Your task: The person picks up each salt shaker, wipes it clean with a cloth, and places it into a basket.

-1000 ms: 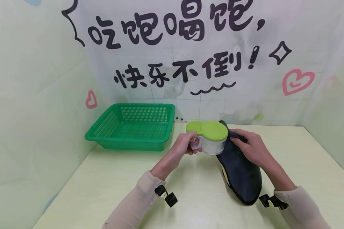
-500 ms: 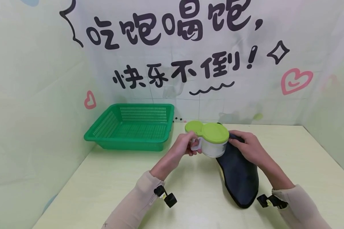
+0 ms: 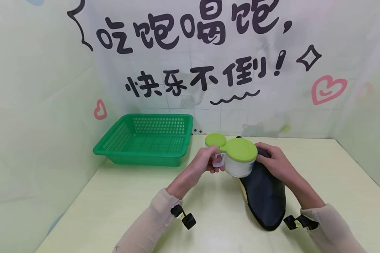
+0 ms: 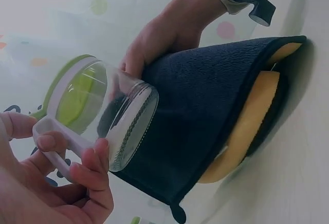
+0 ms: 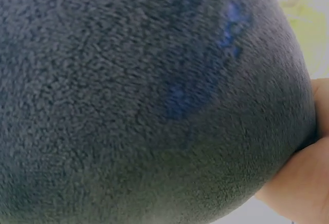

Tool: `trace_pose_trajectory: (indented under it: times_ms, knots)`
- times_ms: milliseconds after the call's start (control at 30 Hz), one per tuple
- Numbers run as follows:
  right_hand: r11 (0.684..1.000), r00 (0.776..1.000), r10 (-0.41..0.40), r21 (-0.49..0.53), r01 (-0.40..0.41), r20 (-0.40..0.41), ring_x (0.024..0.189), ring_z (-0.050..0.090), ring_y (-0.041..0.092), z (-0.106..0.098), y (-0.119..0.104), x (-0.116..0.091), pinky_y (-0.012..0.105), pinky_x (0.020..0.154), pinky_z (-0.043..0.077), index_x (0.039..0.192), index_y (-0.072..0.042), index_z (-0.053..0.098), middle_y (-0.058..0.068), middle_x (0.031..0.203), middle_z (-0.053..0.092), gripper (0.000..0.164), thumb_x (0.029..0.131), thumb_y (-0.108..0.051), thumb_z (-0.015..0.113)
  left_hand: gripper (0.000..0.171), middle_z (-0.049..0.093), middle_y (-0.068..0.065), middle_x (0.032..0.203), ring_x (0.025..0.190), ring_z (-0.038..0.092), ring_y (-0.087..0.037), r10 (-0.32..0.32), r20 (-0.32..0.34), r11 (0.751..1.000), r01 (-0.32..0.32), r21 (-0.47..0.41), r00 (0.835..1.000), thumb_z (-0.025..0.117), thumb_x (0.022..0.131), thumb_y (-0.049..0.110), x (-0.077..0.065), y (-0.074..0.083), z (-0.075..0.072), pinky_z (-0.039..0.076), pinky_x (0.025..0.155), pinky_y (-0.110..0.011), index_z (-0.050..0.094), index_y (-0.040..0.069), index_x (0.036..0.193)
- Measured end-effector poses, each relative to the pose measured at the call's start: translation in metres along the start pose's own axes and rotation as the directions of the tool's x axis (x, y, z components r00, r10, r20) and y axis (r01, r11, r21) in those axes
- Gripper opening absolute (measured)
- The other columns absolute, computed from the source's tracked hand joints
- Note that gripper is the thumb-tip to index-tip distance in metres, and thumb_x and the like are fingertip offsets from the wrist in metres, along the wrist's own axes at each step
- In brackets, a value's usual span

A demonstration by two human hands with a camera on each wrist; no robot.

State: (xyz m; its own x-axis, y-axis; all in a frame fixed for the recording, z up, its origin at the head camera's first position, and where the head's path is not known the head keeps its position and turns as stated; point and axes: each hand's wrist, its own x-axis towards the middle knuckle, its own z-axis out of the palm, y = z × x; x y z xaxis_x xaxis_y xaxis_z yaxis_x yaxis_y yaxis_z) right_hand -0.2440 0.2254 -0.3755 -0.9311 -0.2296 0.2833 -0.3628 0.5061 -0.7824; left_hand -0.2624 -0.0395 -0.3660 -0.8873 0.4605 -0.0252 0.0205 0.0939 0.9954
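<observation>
A clear glass jar (image 3: 240, 168) with a round green lid (image 3: 241, 149) is held up over the table, tilted. My left hand (image 3: 206, 159) grips its white looped handle (image 4: 60, 147), the fingers curled through and around it. From my right hand (image 3: 277, 161) hangs a dark navy cloth (image 3: 266, 196) with a black hem, pinched near its upper end. The folded cloth lies against the jar's far side in the left wrist view, and its yellow underside (image 4: 247, 126) shows at the fold. Cloth fills most of the right wrist view, hiding part of the right hand.
A second, smaller-looking green lid (image 3: 215, 140) shows just beyond the left hand, its lower part hidden. At the back left of the pale table (image 3: 130, 200) stands a green plastic basket (image 3: 145, 160) with slotted walls. A printed white curtain (image 3: 177, 109) hangs behind.
The jar has shifted a little right and toward me, its lid tipping more into view. The cloth's lower end has swung slightly left; both hands keep their hold.
</observation>
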Motion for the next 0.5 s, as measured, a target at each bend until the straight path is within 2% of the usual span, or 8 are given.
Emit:
trace_pose_trajectory:
  times_ms: [100, 233, 333, 500]
  knots:
    - [1.0, 1.0, 0.008, 0.002, -0.008, 0.016, 0.106, 0.056, -0.014, -0.0012, 0.0008, -0.0012, 0.012, 0.091, 0.048, 0.134, 0.0, 0.064, 0.022, 0.131, 0.067, 0.035, 0.1, -0.005, 0.058, 0.031, 0.065, -0.004, 0.068, 0.061, 0.054, -0.014, -0.004, 0.001, 1.0, 0.004, -0.004, 1.0, 0.041, 0.089, 0.03, -0.0001, 0.0001, 0.0007, 0.043, 0.056, -0.023, 0.042, 0.011, 0.065]
    - [0.999, 0.999, 0.019, 0.027, -0.019, -0.025, 0.106, 0.056, -0.016, -0.0039, -0.0003, -0.0039, 0.009, 0.091, 0.047, 0.132, -0.001, 0.067, 0.017, 0.13, 0.069, 0.034, 0.1, -0.005, 0.059, 0.032, 0.065, -0.003, 0.069, 0.062, 0.054, -0.014, -0.009, 0.019, 1.0, 0.009, 0.002, 1.0, 0.04, 0.09, 0.03, -0.0005, 0.0003, 0.0019, 0.043, 0.057, -0.023, 0.042, 0.01, 0.065]
    - [0.998, 1.0, -0.02, 0.059, 0.02, -0.013, 0.109, 0.056, -0.015, -0.0023, 0.0017, -0.0031, 0.009, 0.093, 0.047, 0.134, 0.0, 0.065, 0.005, 0.127, 0.07, 0.033, 0.103, -0.007, 0.058, 0.032, 0.065, -0.003, 0.07, 0.063, 0.053, -0.014, -0.011, 0.027, 1.0, 0.011, 0.006, 1.0, 0.04, 0.091, 0.03, -0.0013, 0.001, 0.0025, 0.043, 0.058, -0.023, 0.042, 0.01, 0.065]
    - [0.989, 0.995, -0.071, 0.131, 0.062, 0.07, 0.115, 0.057, -0.011, 0.001, 0.0059, 0.0003, 0.01, 0.097, 0.046, 0.138, 0.001, 0.061, -0.019, 0.122, 0.066, 0.035, 0.107, -0.012, 0.055, 0.032, 0.064, -0.004, 0.069, 0.062, 0.052, -0.015, -0.016, 0.035, 1.0, 0.017, -0.013, 0.999, 0.04, 0.09, 0.03, -0.0024, 0.0023, 0.0022, 0.042, 0.057, -0.023, 0.039, 0.011, 0.064]
